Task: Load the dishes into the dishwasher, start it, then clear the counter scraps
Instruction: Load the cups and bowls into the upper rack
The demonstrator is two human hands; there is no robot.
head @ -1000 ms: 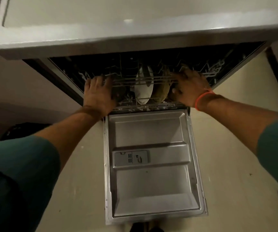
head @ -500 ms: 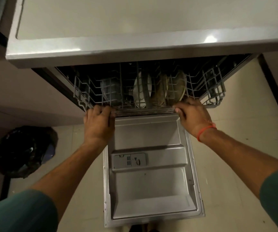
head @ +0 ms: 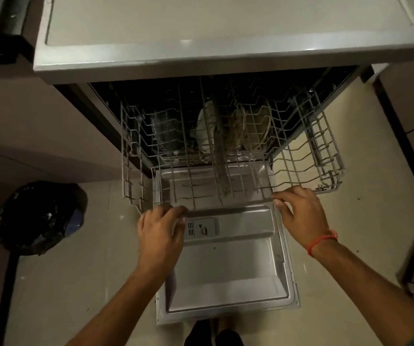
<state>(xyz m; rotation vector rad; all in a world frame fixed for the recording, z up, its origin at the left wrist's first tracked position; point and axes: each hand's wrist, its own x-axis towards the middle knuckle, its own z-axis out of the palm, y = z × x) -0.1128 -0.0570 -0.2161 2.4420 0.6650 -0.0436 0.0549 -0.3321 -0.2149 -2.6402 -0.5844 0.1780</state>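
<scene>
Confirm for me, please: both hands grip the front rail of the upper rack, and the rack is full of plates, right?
Not quite. In the head view both hands, left and right, grip the upper rack, but it is empty; the plates stand in the rack below.

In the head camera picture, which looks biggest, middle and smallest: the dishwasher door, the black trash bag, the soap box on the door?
1. Dishwasher door, largest.
2. Black trash bag.
3. Soap box, clearly smallest.

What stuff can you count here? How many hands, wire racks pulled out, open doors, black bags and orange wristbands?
Hands: 2 (left hand, right hand, both gripping the rack's front)
Pulled-out wire rack: 1
Open dishwasher door: 1
Black bag: 1
Orange wristband: 1
Total: 6
</scene>
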